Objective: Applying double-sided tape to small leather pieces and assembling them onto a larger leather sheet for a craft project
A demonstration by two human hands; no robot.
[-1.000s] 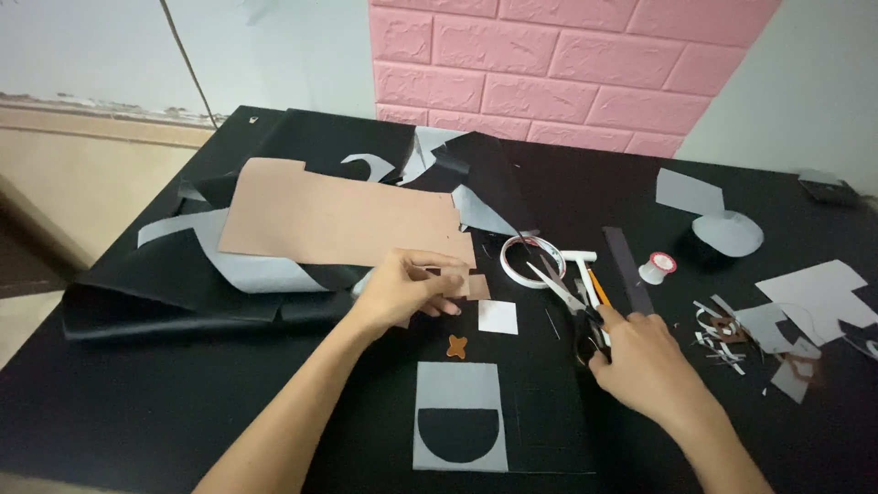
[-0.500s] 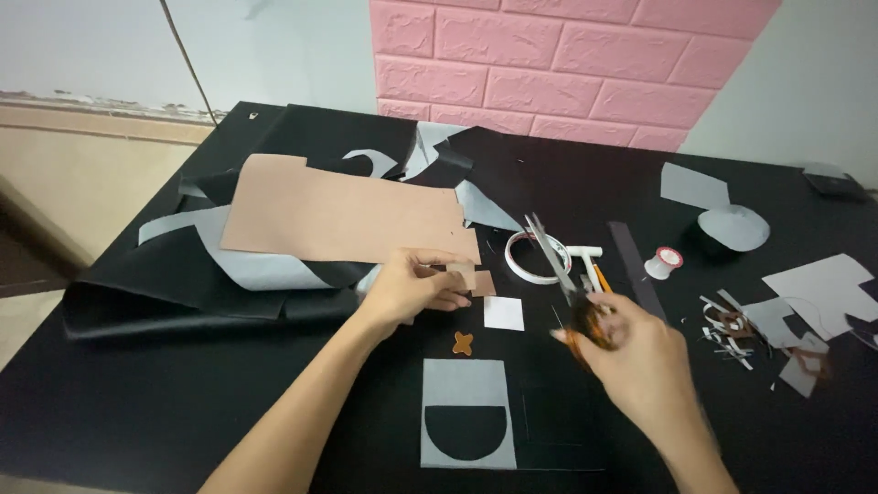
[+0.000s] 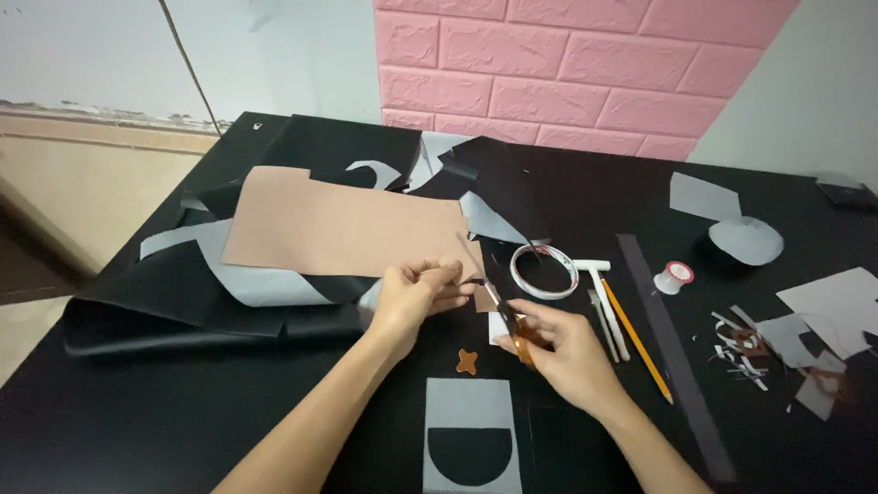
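Near the middle of the black table (image 3: 165, 412), the left hand (image 3: 413, 297) pinches the lower right corner of a large tan leather sheet (image 3: 343, 229) between its fingertips, while the right hand (image 3: 558, 343) has its grip clenched around the orange handles of a pair of scissors (image 3: 501, 306) whose blades point up toward that pinched corner. Just below the hands lie a small brown cross-shaped cutout (image 3: 467, 362) and a grey card with a black half-round shape (image 3: 471, 439); a tape roll (image 3: 543, 272) and a pencil (image 3: 637, 340) lie toward the right edge.

Matt tan leather sheet (image 3: 347, 229), metal scissors (image 3: 498, 302)
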